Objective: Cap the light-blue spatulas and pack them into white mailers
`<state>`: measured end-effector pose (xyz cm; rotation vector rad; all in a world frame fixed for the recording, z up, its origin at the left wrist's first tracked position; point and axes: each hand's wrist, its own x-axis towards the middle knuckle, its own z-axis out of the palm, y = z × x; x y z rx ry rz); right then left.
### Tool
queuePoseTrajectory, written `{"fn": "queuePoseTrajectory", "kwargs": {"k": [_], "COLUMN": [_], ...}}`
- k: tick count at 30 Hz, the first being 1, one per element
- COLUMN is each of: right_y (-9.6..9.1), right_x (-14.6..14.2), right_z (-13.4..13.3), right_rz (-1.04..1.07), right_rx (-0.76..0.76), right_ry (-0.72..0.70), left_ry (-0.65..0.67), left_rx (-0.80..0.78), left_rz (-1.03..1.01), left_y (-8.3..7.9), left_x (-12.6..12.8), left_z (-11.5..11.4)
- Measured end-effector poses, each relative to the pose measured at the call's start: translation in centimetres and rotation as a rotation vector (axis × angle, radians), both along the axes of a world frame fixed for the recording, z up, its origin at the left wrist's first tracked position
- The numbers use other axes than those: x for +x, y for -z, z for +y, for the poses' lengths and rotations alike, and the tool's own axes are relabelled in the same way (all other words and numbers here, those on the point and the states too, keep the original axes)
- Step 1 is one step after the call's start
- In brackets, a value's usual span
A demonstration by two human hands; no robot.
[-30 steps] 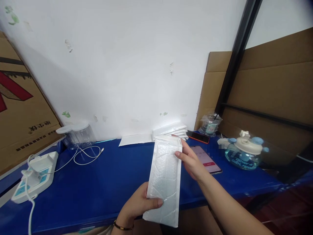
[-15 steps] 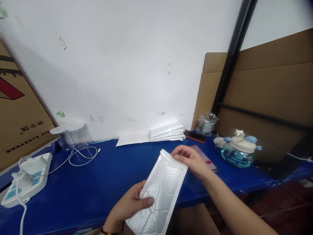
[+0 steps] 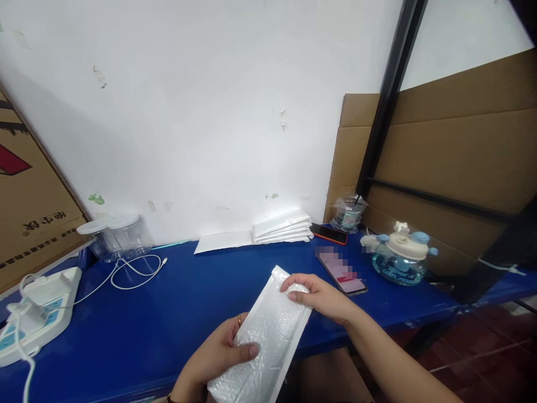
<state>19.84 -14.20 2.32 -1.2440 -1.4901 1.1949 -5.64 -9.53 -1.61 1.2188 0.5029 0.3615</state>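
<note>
I hold a white bubble mailer [image 3: 268,336] slanted over the front edge of the blue table [image 3: 188,296]. My left hand [image 3: 218,355] grips its lower part, thumb lying across the front. My right hand [image 3: 314,294] pinches the mailer's upper end, fingers curled over the open edge. A stack of the same white mailers [image 3: 282,226] lies at the back of the table by the wall, with a single flat one [image 3: 222,242] beside it to the left.
A phone with a lit screen [image 3: 342,271] and a red-edged phone [image 3: 329,233] lie right of my hands. A blue water jug [image 3: 398,260], a plastic cup [image 3: 347,212], clear jars [image 3: 115,238], a white cable [image 3: 134,268] and a white device [image 3: 36,308] stand around. Cardboard leans on both sides.
The mailer has come down from upright to a low slant toward me. My right hand followed its top end down and now curls over the upper edge.
</note>
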Motion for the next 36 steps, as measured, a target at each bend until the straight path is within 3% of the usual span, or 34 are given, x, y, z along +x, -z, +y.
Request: {"fn": "queuePoseTrajectory", "kwargs": {"k": [7,16,24,28,36], "right_y": [0.7,1.1,0.6,0.5,1.1], "right_x": [-0.3,-0.3,-0.1,0.0,0.2], "right_z": [0.1,-0.2,-0.4,-0.1,0.5], "right_rz": [0.146,0.152,0.152,0.166,0.325], "right_rx": [-0.096,-0.109,-0.124,-0.082,-0.091], "right_ry": [0.030,0.053,-0.033,0.001,0.118], "left_ry": [-0.013,-0.001,0.013,-0.085,-0.341], "left_rx": [0.008,0.007,0.005,-0.006,-0.389], "left_rz": [0.013,0.008,0.001,-0.088,-0.365], "left_y": [0.2,0.3,0.5,0.7,1.7], "left_x": [-0.1,-0.1,-0.4,-0.9,-1.6], "left_z": [0.1,-0.1,0.1,0.3,1.1]}}
